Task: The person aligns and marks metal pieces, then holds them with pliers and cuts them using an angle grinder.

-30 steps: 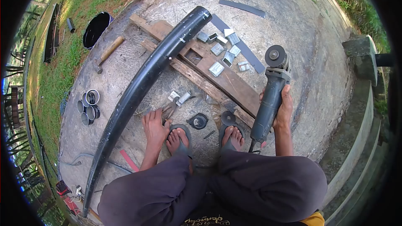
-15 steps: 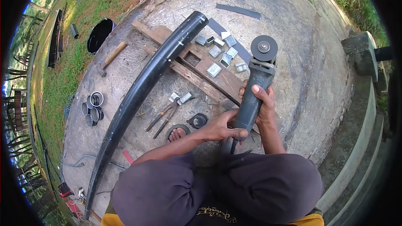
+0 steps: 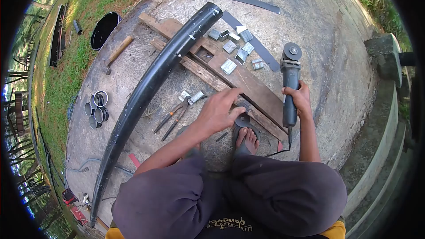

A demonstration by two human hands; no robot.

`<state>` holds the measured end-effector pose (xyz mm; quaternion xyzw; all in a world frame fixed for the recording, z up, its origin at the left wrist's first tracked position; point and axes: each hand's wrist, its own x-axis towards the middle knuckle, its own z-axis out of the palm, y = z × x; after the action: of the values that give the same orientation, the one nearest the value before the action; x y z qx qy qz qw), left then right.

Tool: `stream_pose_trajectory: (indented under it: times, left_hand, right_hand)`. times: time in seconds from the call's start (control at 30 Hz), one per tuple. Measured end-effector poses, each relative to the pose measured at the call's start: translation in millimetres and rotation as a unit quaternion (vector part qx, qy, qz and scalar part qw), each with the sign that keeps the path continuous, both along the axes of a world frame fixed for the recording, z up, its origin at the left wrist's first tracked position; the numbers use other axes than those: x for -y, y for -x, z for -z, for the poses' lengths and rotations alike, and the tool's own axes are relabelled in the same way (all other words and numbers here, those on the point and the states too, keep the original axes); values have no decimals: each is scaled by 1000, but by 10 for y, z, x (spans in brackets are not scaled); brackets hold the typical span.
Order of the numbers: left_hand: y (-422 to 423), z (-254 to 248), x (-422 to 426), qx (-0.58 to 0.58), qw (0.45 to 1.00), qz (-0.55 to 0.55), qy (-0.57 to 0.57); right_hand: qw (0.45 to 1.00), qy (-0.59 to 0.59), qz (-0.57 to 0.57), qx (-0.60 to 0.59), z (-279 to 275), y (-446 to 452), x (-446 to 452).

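Note:
My right hand is wrapped round the dark body of an angle grinder, which stands upright in view with its disc at the top and its cord at the bottom. My left hand hovers over the ground with thumb and fingers apart, holding nothing. Just past its thumb, a loose dark disc lies by my right foot. Pincers with orange marks rest left of my left hand, beside small metal pieces. A long black curved pipe lies across wooden boards.
Cut metal tube pieces and grey flat strips lie beyond the boards. At left are a hammer, several black rings and a black bucket. A concrete post stands at right.
My left hand has left the grinder's lower end and moved left, its fingers now apart. My right hand has shifted the grinder rightward, away from my left hand.

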<state>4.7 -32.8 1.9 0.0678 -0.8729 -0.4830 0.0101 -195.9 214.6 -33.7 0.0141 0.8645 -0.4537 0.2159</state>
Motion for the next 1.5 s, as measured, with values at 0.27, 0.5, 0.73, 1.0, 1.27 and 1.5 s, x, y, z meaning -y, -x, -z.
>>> stream_pose_trajectory:
  times: [0.27,0.5,0.73,1.0,1.27,1.5]
  left_hand:
    - [305,170,487,-46,963,-99,248]
    - [814,424,463,-41,943,-33,327]
    - [1204,116,690,-163,926,-109,323]
    - [-147,524,662,-75,952,-135,266]
    - [-673,996,632,-38,951,-152,268]
    - [-612,621,690,-46,955,-290,42]
  right_hand:
    - [982,-172,-76,-29,328,696,-965]
    - [934,-309,-61,-167,590,500,-997]
    - [932,-333,-41,-133,474,448,-830]
    - [879,-448,-93,-135,372,383,-777]
    - [885,-417,-116,-171,597,343,-986]
    - [904,-373,-65,-198,658,33,-1057]
